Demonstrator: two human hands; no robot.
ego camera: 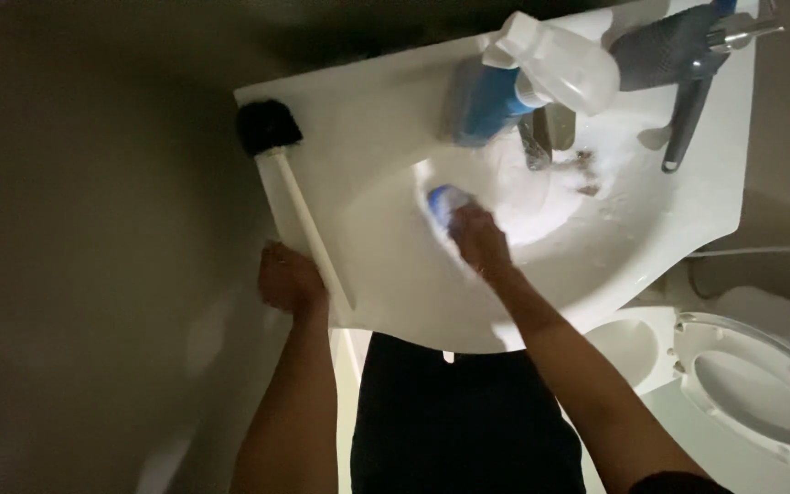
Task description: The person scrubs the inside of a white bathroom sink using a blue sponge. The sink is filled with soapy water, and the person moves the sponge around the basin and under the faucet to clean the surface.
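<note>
A blue and white sponge (447,207) is held under the right hand (479,241), pressed against the inner wall of the white sink (395,119), left of the foamy water near the drain. The left hand (290,279) is closed over the near left edge of the sink, where it touches the white handle of a toilet brush (299,206) that is laid along the rim, its black bristle head at the far left corner. At the far side of the sink a blue bottle (491,102) and a clear spray bottle (560,66) are seen, blurred, with a dark grey brush (678,69) to their right beside the tap (742,32). A white toilet (761,393) with its seat down is seen at the near right
</note>
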